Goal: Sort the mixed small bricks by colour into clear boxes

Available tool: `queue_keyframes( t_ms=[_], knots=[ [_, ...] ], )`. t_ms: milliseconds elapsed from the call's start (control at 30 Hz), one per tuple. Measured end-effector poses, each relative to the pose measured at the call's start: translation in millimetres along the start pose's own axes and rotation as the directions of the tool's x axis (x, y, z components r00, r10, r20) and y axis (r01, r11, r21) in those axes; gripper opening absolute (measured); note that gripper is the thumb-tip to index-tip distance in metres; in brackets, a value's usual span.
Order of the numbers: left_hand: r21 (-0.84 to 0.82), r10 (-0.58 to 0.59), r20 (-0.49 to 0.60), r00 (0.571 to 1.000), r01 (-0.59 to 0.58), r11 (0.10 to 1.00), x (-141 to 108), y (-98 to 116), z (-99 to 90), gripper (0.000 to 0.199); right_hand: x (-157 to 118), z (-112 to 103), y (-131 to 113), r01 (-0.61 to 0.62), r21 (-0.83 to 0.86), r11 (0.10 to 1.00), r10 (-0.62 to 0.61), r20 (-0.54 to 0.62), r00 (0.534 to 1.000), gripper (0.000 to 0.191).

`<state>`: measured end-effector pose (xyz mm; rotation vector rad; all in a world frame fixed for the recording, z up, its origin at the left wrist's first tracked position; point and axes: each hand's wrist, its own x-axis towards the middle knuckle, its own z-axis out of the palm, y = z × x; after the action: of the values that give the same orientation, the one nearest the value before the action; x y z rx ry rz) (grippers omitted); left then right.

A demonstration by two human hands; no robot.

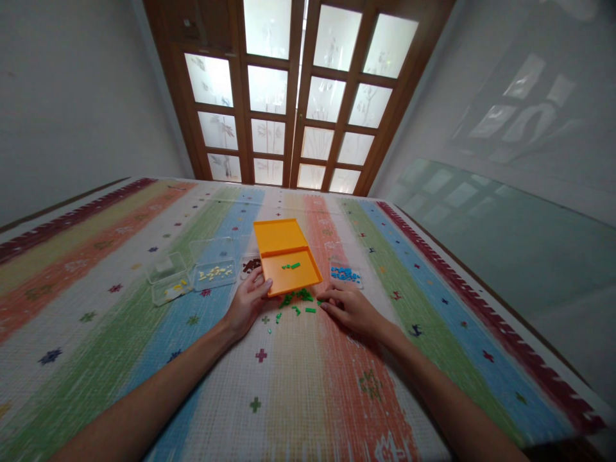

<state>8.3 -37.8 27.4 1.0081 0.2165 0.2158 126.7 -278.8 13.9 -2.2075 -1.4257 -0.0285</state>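
My left hand (248, 301) grips the near left corner of an open orange plastic case (285, 282), its thumb on the rim. The lid of the case is folded back away from me, and a few green bricks (295, 265) lie inside. On the cloth just below the case is a loose scatter of small green bricks (304, 295). My right hand (350, 309) is beside that scatter on the right. Its thumb and forefinger are pinched together around a small green brick (319, 302), mostly covered by the fingertips.
A clear box of blue bricks (344, 274) stands right of the case. To the left are a box of dark brown bricks (250, 264), a box of cream bricks (214, 274) and one with yellow pieces (174, 290). A striped tablecloth (231, 398) covers the table.
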Motion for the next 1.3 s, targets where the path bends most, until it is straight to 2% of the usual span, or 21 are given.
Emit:
queue_keyframes(
  t_ms=[667,867,1067,1300],
  knots=[
    [0.000,-0.007,0.003,1.000,0.007,1.000,-0.3,0.3,0.2,0.055,1.8,1.4,-1.3,0.006,0.057,0.998,-0.007,0.016,1.000,0.016],
    [-0.001,-0.002,0.006,1.000,0.002,1.000,0.0,-0.7,-0.6,0.053,2.4,-0.4,-5.3,0.064,0.025,0.998,-0.063,-0.015,0.998,0.016],
    [0.005,-0.002,0.007,1.000,0.002,1.000,0.0,-0.3,-0.4,0.052,0.9,2.1,-7.0,0.069,0.021,0.997,-0.068,-0.048,0.997,0.019],
    [0.002,-0.003,0.028,1.000,0.003,1.000,0.2,-1.2,-2.9,0.052,0.3,-5.6,-8.9,0.053,0.120,0.991,-0.043,-0.083,0.996,0.016]
  ],
)
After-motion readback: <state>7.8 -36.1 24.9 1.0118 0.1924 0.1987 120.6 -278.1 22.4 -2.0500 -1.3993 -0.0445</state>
